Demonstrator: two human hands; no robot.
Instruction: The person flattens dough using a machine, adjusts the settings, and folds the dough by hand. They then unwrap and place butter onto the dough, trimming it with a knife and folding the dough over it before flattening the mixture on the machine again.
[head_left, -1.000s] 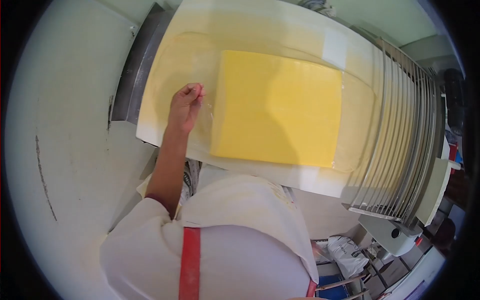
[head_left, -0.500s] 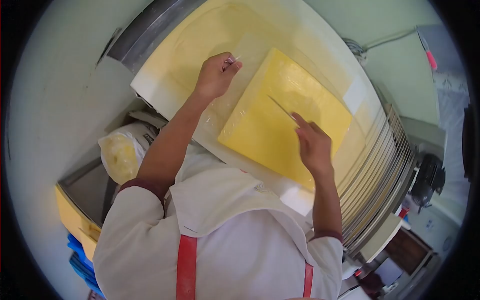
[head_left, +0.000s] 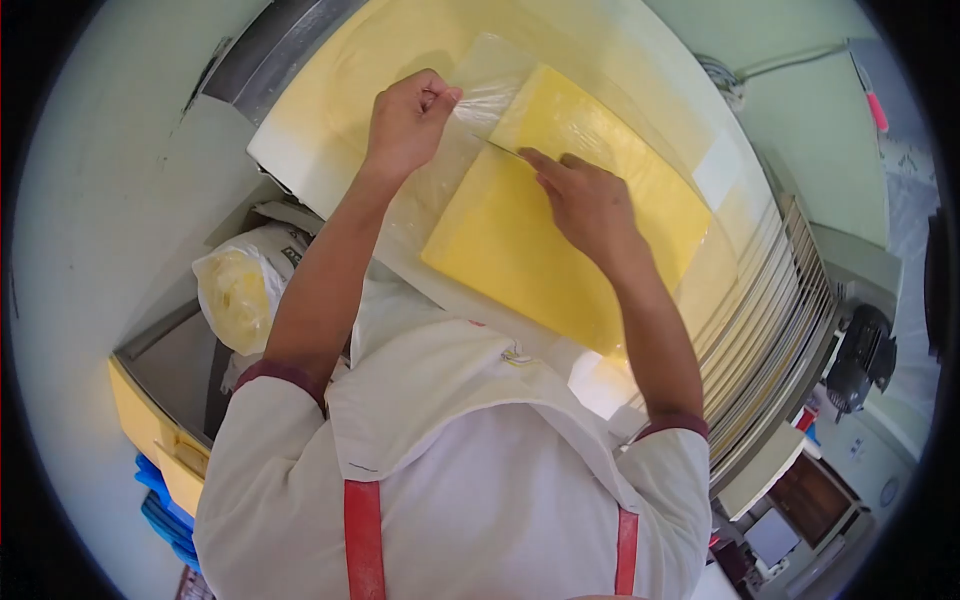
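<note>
Left hand (head_left: 408, 122) pinches plastic (head_left: 487, 98) beside yellow block (head_left: 530, 240), likely for tautness | right hand (head_left: 592, 208) grips thin blade (head_left: 498, 146) over block's edge

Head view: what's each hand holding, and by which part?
Left hand: clear plastic film, pinched at a gathered edge. Right hand: thin tool, by its rear end, hidden in the grip.

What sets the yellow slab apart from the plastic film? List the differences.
The yellow slab is opaque, while the plastic film is see-through. The slab is a thick block; the film is a thin sheet. The slab lies flat, whereas the film is drawn into creases at the left hand. Both rest, at least partly, on the same table.
</note>
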